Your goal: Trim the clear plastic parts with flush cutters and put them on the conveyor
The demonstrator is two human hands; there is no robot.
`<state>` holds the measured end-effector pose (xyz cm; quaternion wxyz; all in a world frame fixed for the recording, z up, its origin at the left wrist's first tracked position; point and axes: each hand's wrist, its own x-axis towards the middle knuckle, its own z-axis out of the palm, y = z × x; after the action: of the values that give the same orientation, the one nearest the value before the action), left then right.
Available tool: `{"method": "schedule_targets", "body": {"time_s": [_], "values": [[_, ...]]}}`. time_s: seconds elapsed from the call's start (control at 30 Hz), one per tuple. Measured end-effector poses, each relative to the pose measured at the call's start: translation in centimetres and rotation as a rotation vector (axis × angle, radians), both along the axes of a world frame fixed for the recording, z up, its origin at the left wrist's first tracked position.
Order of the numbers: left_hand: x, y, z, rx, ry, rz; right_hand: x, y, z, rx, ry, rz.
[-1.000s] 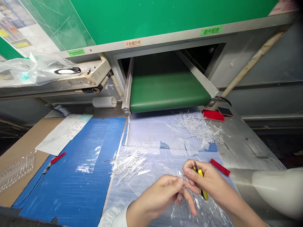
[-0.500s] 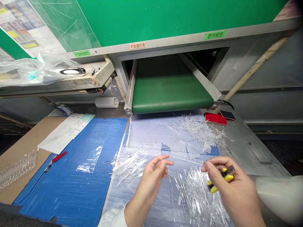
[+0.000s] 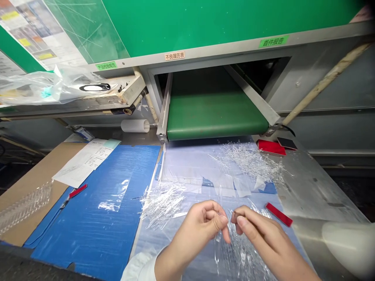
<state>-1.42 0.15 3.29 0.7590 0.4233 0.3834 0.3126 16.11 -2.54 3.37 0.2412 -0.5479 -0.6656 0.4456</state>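
My left hand [image 3: 202, 228] and my right hand [image 3: 260, 238] meet fingertip to fingertip low in the middle of the view. Both are closed in a pinch. The left pinches a thin clear plastic piece [image 3: 219, 244] that hangs down between the hands. Only a dark tip [image 3: 234, 214] shows at the right hand's fingers; the cutter's yellow handle is hidden in the palm. Under the hands lies a heap of clear plastic sticks [image 3: 243, 255] on a clear film over the bench.
More clear sticks lie in a pile at the left [image 3: 161, 200] and one further back [image 3: 252, 160]. A red strip [image 3: 279, 214] lies right of my hands. Behind are a green conveyor belt [image 3: 216, 115], a blue sheet [image 3: 102, 195], a paper form [image 3: 88, 160] and a red-handled tool [image 3: 74, 192].
My hands, apart half a second ago, have come together again. The yellow handle in the right hand is now out of sight. The view has shifted slightly left.
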Motion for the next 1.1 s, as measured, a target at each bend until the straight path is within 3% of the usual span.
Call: {"method": "schedule_targets", "body": {"time_s": [0.2,0.57,0.7,0.87,1.1], "values": [[0.0,-0.3,0.7,0.034,0.059,-0.021,-0.7,0.0,0.3,0.05,-0.123,0.14],[-0.2,-0.3,1.1,0.162,0.218,-0.05,-0.6,-0.4,0.5,0.091,-0.165,0.159],[-0.3,-0.3,1.3,0.203,0.27,-0.054,-0.7,-0.4,0.3,0.214,-0.189,0.109],[-0.4,-0.5,1.1,0.14,0.195,-0.053,-0.8,-0.3,-0.1,0.431,-0.224,0.07],[-0.3,-0.8,1.0,0.062,0.145,-0.036,-0.8,-0.3,0.6,0.166,-0.067,0.162]]}}
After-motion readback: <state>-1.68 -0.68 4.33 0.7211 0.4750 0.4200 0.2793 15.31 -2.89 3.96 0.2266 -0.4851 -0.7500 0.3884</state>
